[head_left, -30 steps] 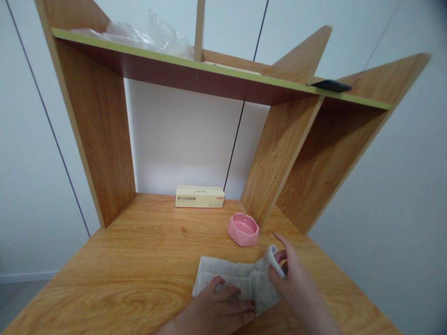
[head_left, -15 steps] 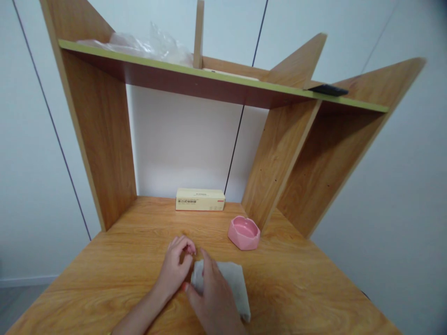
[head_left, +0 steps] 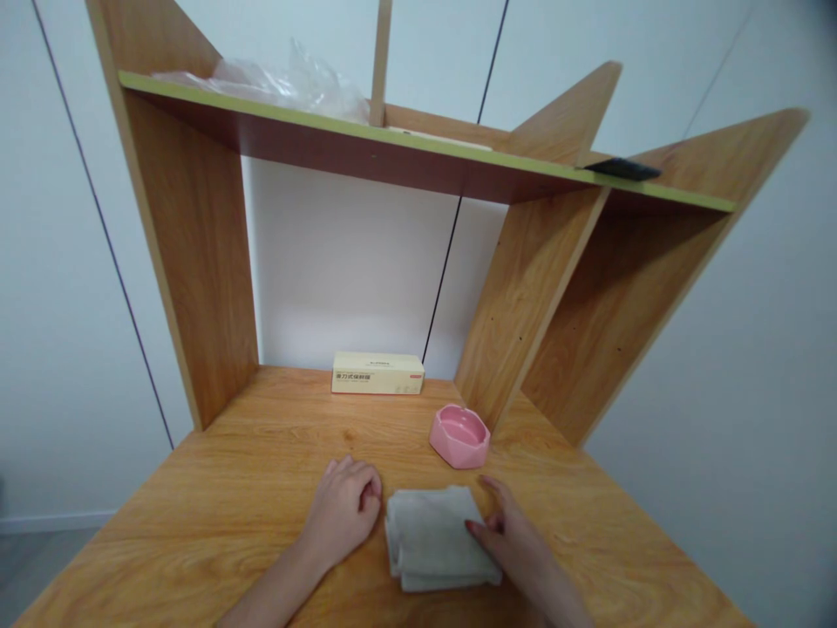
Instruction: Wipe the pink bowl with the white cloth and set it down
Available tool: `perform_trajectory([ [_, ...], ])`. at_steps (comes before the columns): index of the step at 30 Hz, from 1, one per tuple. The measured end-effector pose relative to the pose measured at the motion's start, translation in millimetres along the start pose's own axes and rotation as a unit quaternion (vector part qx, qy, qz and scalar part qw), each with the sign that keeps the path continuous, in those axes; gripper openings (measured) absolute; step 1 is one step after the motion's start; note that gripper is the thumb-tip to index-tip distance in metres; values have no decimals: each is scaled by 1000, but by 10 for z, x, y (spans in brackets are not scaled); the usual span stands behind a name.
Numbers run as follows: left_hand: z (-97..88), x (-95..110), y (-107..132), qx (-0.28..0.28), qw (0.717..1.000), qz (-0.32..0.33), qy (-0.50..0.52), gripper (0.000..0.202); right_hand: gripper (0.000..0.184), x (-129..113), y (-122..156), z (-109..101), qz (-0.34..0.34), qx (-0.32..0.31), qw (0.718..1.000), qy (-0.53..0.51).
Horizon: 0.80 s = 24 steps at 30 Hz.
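A folded grey-green cloth (head_left: 435,536) lies on the wooden desk in front of me, its layers showing along the left and lower edges. My left hand (head_left: 348,506) rests on the desk just left of it, fingers curled into a loose fist with nothing visible inside. At the cloth's right edge is my right hand (head_left: 506,534). Its thumb lies on top of the cloth and the other fingers bend in at the edge, while the index finger stretches forward past it. The undersides of the right fingers are hidden.
A pink faceted bowl (head_left: 460,436) stands beyond the cloth, near the shelf's upright panel (head_left: 523,305). A cream box (head_left: 377,373) sits at the back of the desk (head_left: 275,471). On the shelf above lie clear plastic wrap (head_left: 294,83) and a dark flat object (head_left: 622,168).
My right hand has moved from the cloth's left side to its right edge. The cloth has shifted right and looks more neatly folded. My left hand has closed more and moved slightly right.
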<state>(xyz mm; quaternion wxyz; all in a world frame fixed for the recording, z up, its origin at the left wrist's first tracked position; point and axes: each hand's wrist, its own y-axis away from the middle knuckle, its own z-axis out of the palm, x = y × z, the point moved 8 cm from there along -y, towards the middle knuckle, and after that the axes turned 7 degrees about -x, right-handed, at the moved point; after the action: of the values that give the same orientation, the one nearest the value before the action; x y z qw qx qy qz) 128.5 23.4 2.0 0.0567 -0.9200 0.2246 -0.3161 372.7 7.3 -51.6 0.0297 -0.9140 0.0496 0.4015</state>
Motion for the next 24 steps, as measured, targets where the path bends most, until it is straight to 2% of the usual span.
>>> perform_trajectory([
  [4, 29, -14, 0, -5, 1000, -3, 21, 16, 54, 169, -198, -522, 56, 51, 992, 103],
  [7, 39, -33, -6, 4, 999, -4, 39, 17, 51, 137, -249, -739, 70, 80, 978, 177],
  [8, 37, -47, -10, 10, 999, -4, 53, 17, 47, 62, -244, -764, 62, 99, 974, 192],
  [10, 28, -94, -23, 28, 993, -7, 111, 16, 38, -213, -219, -718, 3, 137, 976, 167],
  [11, 22, -132, -32, 40, 987, -11, 158, 15, 34, -391, -204, -638, -44, 146, 982, 115],
  [12, 20, -181, -42, 52, 975, -18, 218, 14, 32, -583, -198, -500, -101, 127, 986, 37],
  [13, 24, -240, -52, 63, 955, -27, 288, 13, 29, -757, -201, -323, -140, 90, 985, -45],
  [15, 56, -376, -67, 81, 890, -55, 445, 11, 25, -1030, -233, 185, -150, -52, 968, -196],
  [17, 113, -493, -74, 88, 798, -87, 589, 9, 32, -1226, -220, 728, -114, -203, 922, -310],
  [18, 140, -534, -72, 90, 750, -102, 648, 11, 36, -1289, -204, 944, -92, -254, 896, -351],
  [20, 178, -589, -63, 91, 666, -129, 729, 16, 40, -1342, -194, 1222, -51, -303, 850, -428],
  [21, 189, -609, -55, 93, 635, -143, 753, 18, 41, -1343, -199, 1298, -34, -309, 831, -462],
  [24, 211, -658, -26, 110, 577, -183, 788, 21, 40, -1292, -224, 1374, -6, -303, 789, -535],
])
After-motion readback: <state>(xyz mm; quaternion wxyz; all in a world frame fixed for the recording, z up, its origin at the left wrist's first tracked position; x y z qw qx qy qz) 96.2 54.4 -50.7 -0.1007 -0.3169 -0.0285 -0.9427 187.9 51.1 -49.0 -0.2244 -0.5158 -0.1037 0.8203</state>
